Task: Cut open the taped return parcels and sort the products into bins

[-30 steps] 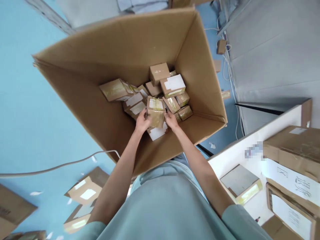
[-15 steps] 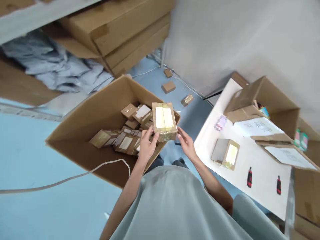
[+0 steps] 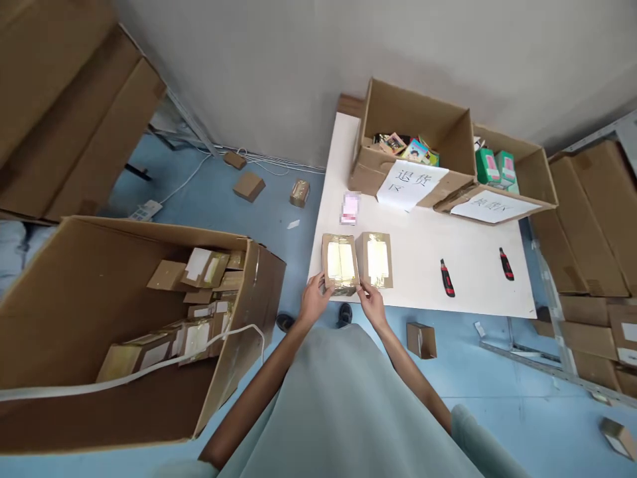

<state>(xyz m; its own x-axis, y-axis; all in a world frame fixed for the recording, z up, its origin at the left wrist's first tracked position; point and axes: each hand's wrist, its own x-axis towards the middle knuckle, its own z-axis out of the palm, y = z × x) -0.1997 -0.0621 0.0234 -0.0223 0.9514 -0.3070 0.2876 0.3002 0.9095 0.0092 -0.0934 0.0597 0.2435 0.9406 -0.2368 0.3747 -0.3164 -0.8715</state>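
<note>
Between my two hands is a small taped cardboard box (image 3: 341, 260) with a pale label on top, at the front left edge of the white table (image 3: 413, 252). My left hand (image 3: 314, 299) grips its near left corner, and my right hand (image 3: 371, 304) its near right corner. Whether the box rests on the table or hovers just over it, I cannot tell. Close on its right stands a second taped cardboard box (image 3: 377, 260) with a similar label. Two red and black box cutters (image 3: 446, 279) (image 3: 506, 264) lie farther right.
A large open carton (image 3: 249, 299) holding several small boxes stands at the left, a white cable (image 3: 164, 362) across it. Two open cartons with paper signs (image 3: 412, 184) (image 3: 492, 206) line the table's back. Small boxes (image 3: 249, 186) (image 3: 421, 340) lie on the floor.
My view has turned right, from the large carton to the table. Both hands have carried the held box from beside that carton to the table's front left, beside the other box.
</note>
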